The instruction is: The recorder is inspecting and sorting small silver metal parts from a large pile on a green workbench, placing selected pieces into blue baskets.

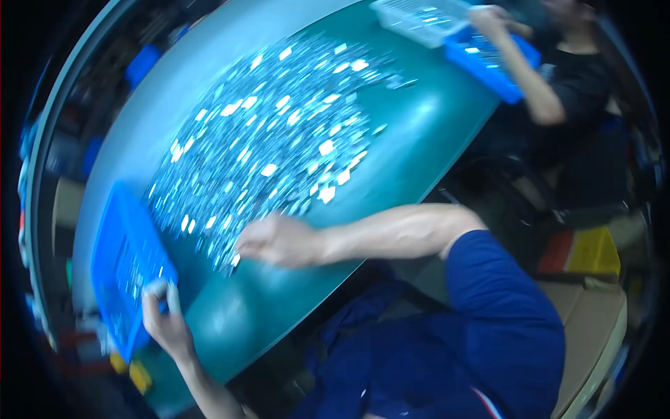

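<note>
Many shiny pieces [269,170] lay right of our blue tray [112,230], at whose rim was our left hand [165,318], and hasty sweeping by our right hand [280,241] could scatter them, though neither grip could we tell.

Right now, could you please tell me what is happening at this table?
The person's left hand is at the edge of a blue rectangular plastic tray. The right hand is at the near edge of many small, flat, shiny pieces spread on the smooth green table; blur hides whether either holds one. At upper right, a co-worker's hand is near another blue plastic tray.
</note>
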The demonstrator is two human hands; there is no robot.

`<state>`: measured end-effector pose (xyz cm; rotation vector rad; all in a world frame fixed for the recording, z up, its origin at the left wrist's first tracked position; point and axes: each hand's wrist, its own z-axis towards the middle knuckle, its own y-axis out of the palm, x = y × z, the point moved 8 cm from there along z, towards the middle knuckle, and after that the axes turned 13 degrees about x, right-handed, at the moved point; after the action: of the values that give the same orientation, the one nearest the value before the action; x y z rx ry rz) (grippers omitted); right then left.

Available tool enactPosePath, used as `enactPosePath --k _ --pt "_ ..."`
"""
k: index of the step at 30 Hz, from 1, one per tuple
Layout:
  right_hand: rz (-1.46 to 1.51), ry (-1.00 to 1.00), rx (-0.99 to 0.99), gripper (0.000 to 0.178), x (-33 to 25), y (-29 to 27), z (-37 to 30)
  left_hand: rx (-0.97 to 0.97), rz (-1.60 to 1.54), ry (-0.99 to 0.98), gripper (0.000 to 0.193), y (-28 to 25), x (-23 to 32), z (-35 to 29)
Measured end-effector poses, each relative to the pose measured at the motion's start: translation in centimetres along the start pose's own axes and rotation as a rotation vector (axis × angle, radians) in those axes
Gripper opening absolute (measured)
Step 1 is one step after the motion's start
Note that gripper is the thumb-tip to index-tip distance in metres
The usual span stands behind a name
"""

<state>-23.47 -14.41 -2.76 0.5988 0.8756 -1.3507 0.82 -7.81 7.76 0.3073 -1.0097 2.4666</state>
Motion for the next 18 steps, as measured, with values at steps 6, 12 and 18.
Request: enactPosePath --k 6,12,18 --pt "0.093 -0.031 0.001 0.013 -1.2 -0.4 -0.2 0.263 0.475 0.128 0.017 -5.5 -2.7 5.8" --pt "0.048 0.12 -0.053 0.019 -0.6 0.2 0.1 -0.175 0.12 0.15 0.026 3.2 0.7 -1.4" --pt "0.003 0.033 -0.103 0.015 -0.5 0.9 -0.5 -0.363 0.105 0.079 0.028 7.5 0.0 -5.8"
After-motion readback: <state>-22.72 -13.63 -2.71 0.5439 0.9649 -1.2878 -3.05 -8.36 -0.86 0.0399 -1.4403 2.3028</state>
